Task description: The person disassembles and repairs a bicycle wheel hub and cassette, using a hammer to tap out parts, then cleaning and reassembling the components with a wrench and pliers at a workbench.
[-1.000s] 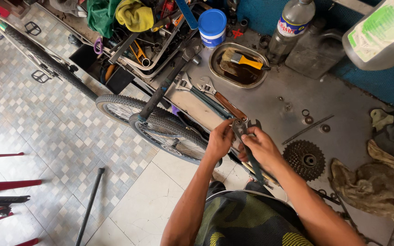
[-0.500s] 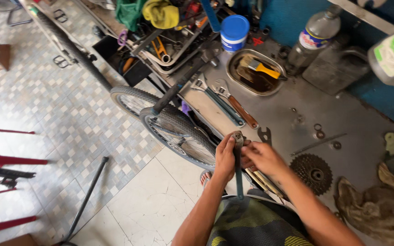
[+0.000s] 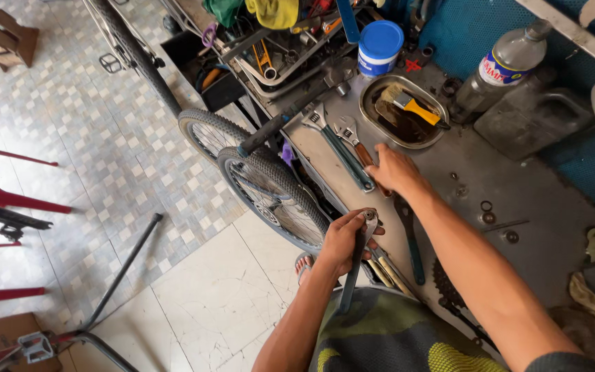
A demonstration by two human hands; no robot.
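While the left hand (image 3: pixel 344 241) grips a long grey wrench (image 3: pixel 354 262) just off the worktop (image 3: pixel 538 200) edge, the right hand (image 3: pixel 392 169) rests spread over a brown-handled wrench (image 3: pixel 352 141) near the metal tray (image 3: pixel 402 110).

Before, both hands were together on one tool. Now the right hand (image 3: pixel 392 170) has let go and moved up to the wrenches (image 3: pixel 349 148) on the bench. The left hand (image 3: pixel 342 241) alone holds the tool (image 3: pixel 357 256), maybe a wrench.
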